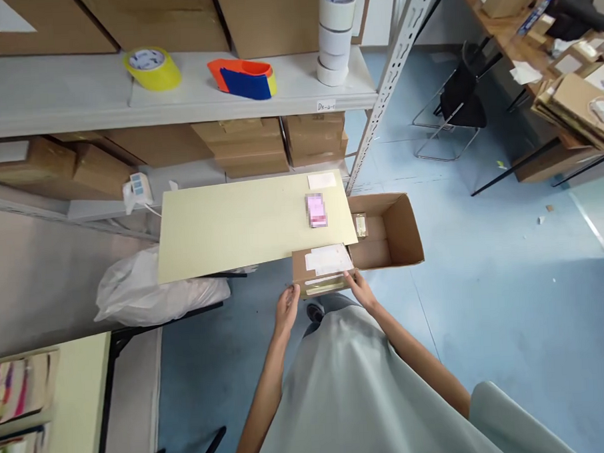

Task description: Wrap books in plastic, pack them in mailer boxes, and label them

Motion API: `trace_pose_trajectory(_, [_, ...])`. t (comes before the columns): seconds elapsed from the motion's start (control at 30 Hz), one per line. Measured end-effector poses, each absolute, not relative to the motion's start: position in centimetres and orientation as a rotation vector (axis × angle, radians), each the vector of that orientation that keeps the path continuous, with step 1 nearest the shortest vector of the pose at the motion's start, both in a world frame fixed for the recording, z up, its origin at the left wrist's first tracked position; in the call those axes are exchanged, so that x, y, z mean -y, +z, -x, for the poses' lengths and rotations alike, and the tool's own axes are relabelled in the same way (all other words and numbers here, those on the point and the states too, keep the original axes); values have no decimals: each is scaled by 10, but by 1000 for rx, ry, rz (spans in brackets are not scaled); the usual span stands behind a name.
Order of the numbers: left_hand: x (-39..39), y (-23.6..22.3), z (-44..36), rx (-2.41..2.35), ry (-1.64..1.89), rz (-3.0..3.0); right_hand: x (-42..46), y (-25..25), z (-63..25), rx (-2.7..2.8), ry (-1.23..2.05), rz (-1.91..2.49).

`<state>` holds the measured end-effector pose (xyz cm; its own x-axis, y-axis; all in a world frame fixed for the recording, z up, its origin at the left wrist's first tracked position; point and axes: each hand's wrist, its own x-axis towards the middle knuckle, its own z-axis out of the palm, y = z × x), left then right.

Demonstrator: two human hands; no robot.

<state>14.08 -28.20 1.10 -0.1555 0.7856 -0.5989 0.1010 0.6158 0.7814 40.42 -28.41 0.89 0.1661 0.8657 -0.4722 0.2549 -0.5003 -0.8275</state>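
Between my two hands is a small brown cardboard box [298, 265] with a white label on top, held at the front edge of the pale yellow table [232, 223]. My left hand [287, 307] grips its near left corner, fingers closed. On the near right corner my right hand [361, 289] is closed too, thumb along the side. A pink item [316, 210], its surface blurred out, lies on the table behind the box, near a white paper slip [321, 180]. Right of the table, a large open carton [402, 229] holds a small taped box [361, 225].
Above the table, a grey shelf [96, 95] bears yellow tape [155, 69], an orange-and-blue tape dispenser [243, 79] and stacked white rolls [334, 41]. A white plastic bag [149, 290] bulges under the table's left. A black chair [459, 106] stands beyond the slotted post [388, 82].
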Motion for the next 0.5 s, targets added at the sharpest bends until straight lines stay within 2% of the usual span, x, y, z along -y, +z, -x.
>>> trace_pose_trajectory(0.27, [277, 19, -204, -1403, 558, -839, 303, 12, -481, 842, 1374, 1944])
trace_pose_trajectory(0.5, [236, -6, -303, -1457, 322, -1021, 299, -9, -558, 483, 1318, 1942])
